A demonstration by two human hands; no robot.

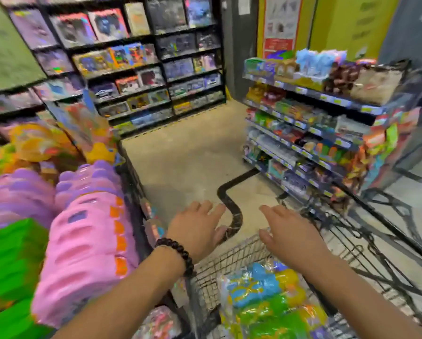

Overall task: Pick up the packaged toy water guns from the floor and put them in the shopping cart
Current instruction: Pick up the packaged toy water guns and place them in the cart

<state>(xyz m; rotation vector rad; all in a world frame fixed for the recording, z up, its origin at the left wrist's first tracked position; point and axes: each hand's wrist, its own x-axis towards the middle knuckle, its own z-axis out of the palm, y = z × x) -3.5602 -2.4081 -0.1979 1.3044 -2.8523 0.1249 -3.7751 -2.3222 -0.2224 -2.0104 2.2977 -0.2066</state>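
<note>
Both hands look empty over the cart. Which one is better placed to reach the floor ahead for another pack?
Left, probably. The left hand hangs past the shopping cart rim above bare floor. The right hand is over the rim. No pack shows on the floor.

My dark wire-mesh metal shopping cart (229, 263) is showing thin, matt grid wires along its front wall. Inside it, the blue, green and yellow plastic toy water guns (266, 302) are lying sealed in clear film that is catching the light and looking glossy and crinkled. Around my left wrist I am wearing a bracelet of dark round beads (178, 253), which are shining faintly; they may be wood, though the blur is making that hard to judge. The pale beige floor (180, 167) is looking like smooth, matt concrete or stone. Beside me, the pink and purple moulded plastic toys (87, 236) are gleaming softly under shiny wrapping.
</note>
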